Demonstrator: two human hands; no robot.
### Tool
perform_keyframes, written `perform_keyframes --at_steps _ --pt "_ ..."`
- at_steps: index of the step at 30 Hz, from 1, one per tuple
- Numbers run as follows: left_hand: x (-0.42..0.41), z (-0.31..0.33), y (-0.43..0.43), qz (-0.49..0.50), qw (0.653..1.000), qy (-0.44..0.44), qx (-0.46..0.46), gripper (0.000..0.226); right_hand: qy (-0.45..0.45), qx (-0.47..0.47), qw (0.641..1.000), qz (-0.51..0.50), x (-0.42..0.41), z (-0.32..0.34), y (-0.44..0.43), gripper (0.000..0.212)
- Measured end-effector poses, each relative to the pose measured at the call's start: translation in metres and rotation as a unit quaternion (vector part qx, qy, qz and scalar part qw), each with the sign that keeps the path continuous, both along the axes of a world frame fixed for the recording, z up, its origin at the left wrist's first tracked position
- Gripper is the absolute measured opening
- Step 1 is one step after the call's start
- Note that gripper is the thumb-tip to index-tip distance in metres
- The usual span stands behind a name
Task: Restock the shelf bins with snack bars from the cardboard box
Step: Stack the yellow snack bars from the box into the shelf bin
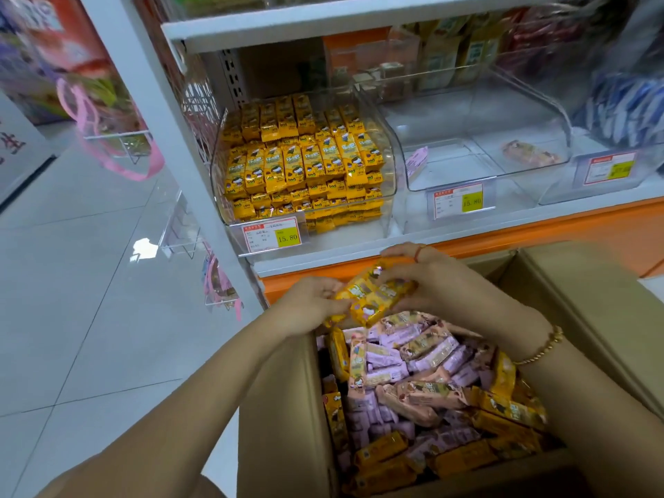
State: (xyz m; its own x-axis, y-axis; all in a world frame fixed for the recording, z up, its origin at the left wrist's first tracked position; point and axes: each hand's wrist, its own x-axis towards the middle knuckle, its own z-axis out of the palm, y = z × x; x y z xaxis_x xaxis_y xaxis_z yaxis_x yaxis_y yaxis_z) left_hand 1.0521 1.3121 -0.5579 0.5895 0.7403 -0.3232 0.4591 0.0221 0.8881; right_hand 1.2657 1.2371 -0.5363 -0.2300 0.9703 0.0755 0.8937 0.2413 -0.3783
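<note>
Yellow snack bars [373, 298], light and slippery, I'd say.
My left hand [310, 300] and right hand [431, 285] curl round their ends.

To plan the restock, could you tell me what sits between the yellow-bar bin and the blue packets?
In the head view, a clear bin stands between them, nearly empty, with a pink bar lying inside.

The cardboard box [280, 407] runs off the bottom edge, and the packets [539, 34] at upper right are blurred.
</note>
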Motion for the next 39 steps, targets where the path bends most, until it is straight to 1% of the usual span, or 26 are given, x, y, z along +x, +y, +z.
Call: perform_keyframes --at_steps 1,2,3,4,6,8,10,12,15,18,20,23,25,27,29,31,32,33,36,39 --pt "0.0 0.007 -0.001 0.026 0.994 -0.048 -0.093 0.008 0.016 0.028 0.999 -0.04 0.005 0.006 0.0 0.042" --pt "0.0 0.012 -0.001 0.048 0.979 -0.097 -0.172 0.012 0.029 0.056 0.994 -0.085 0.008 0.013 -0.001 0.041" --pt "0.0 0.019 -0.004 0.066 0.961 -0.144 -0.227 0.017 0.045 0.084 0.987 -0.128 0.01 0.019 -0.003 0.041" --pt "0.001 0.023 -0.005 0.08 0.944 -0.182 -0.262 0.022 0.066 0.112 0.978 -0.165 0.011 0.022 -0.004 0.04" --pt "0.003 0.029 -0.009 0.089 0.922 -0.23 -0.298 0.027 0.101 0.14 0.963 -0.206 0.011 0.027 -0.009 0.034" --pt "0.005 0.033 -0.012 0.082 0.914 -0.249 -0.309 0.031 0.091 0.108 0.969 -0.204 0.007 0.027 -0.013 0.029" --pt "0.008 0.035 -0.013 0.073 0.917 -0.249 -0.302 0.034 0.085 0.084 0.975 -0.185 0.0 0.023 -0.014 0.029" --pt "0.01 0.037 -0.013 0.073 0.93 -0.234 -0.273 0.026 0.101 0.108 0.969 -0.196 -0.007 0.02 -0.014 0.03" --pt "0.013 0.04 -0.007 0.111 0.953 -0.188 -0.212 0.012 0.111 0.154 0.96 -0.208 -0.01 0.019 -0.015 0.033" --pt "0.012 0.045 -0.001 0.14 0.967 -0.153 -0.147 0.008 0.074 0.179 0.971 -0.138 -0.009 0.021 -0.013 0.044" --pt "0.009 0.048 0.002 0.146 0.966 -0.155 -0.145 0.015 0.042 0.161 0.983 -0.083 -0.011 0.023 -0.011 0.047" --pt "0.007 0.052 0.003 0.115 0.971 -0.149 -0.149 0.024 0.01 0.162 0.986 -0.03 -0.018 0.024 -0.012 0.048" --pt "0.007 0.054 0.002 0.1 0.974 -0.141 -0.149 0.023 0.027 0.165 0.985 -0.042 -0.024 0.025 -0.014 0.047" --pt "0.006 0.056 0.002 0.097 0.976 -0.139 -0.139 0.025 0.064 0.159 0.983 -0.068 -0.027 0.028 -0.015 0.046" --pt "0.003 0.058 0.004 0.097 0.978 -0.138 -0.125 0.036 0.083 0.157 0.981 -0.077 -0.026 0.029 -0.014 0.044" --pt "0.001 0.059 0.008 0.102 0.978 -0.138 -0.117 0.049 0.079 0.164 0.98 -0.075 -0.025 0.028 -0.01 0.045" --pt "0.001 0.059 0.009 0.108 0.977 -0.142 -0.119 0.051 0.075 0.168 0.98 -0.07 -0.024 0.028 -0.008 0.045" --pt "0.001 0.058 0.01 0.115 0.973 -0.154 -0.125 0.049 0.069 0.178 0.979 -0.065 -0.023 0.027 -0.006 0.045" --pt "0.003 0.06 0.015 0.147 0.962 -0.189 -0.135 0.031 0.06 0.227 0.969 -0.074 -0.018 0.026 -0.002 0.043" --pt "-0.001 0.061 0.02 0.16 0.966 -0.178 -0.098 0.029 0.074 0.249 0.961 -0.097 -0.012 0.028 0.0 0.041"
